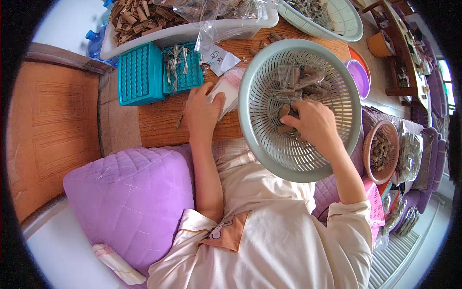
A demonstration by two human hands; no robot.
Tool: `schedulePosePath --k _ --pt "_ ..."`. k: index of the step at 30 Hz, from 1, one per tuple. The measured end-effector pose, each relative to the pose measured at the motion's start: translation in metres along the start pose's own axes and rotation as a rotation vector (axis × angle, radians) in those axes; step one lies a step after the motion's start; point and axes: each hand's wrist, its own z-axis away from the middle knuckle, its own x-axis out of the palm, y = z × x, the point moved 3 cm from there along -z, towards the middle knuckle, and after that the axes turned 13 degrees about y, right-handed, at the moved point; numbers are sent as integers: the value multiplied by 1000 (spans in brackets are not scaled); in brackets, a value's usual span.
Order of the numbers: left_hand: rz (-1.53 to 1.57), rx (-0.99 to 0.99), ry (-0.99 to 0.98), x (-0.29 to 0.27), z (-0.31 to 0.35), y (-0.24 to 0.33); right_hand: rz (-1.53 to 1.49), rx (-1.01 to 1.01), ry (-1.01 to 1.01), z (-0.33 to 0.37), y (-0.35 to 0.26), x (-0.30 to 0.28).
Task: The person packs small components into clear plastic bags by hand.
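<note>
My left hand (201,111) rests at the edge of a stack of clear plastic bags (230,91) on the table. Its thumb lies against the stack, apart from the fingers, and I see nothing held. My right hand (315,123) reaches down into a large grey-green slotted plastic basket (250,137). Thumb and fingers close around brown bark-like pieces (286,111) there; some fingertips are hidden. Several clear packets of similar brown pieces (303,79) lie beside and beyond that hand. The basket sits above my lap, against the table's near edge.
Teal plastic racks (139,72) stand at left, with wire twist ties (177,60) on one. Behind is a white tub (226,31) of brown pieces under clear film. A pale green basket (349,24) stands far right, a pink basket (392,164) nearer. A purple cushion (130,202) lies left.
</note>
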Motion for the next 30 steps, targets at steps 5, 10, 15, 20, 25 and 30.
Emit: schedulePosePath --k 5,10,15,20,25,30 --pt "-109 4 -77 8 -1 -2 -22 8 -75 -8 -9 23" --pt "-113 -140 -195 7 0 -11 -193 10 -17 -3 -12 13" --pt "-53 -123 -138 11 3 -13 -208 -40 -166 2 -17 36" --pt "249 -83 -89 7 6 -8 -491 -57 -220 4 -24 47" --pt "886 -451 -81 -8 6 2 -1031 259 -393 12 -23 43" --pt "1368 -528 -436 -34 18 38 -1294 318 -123 17 -26 10"
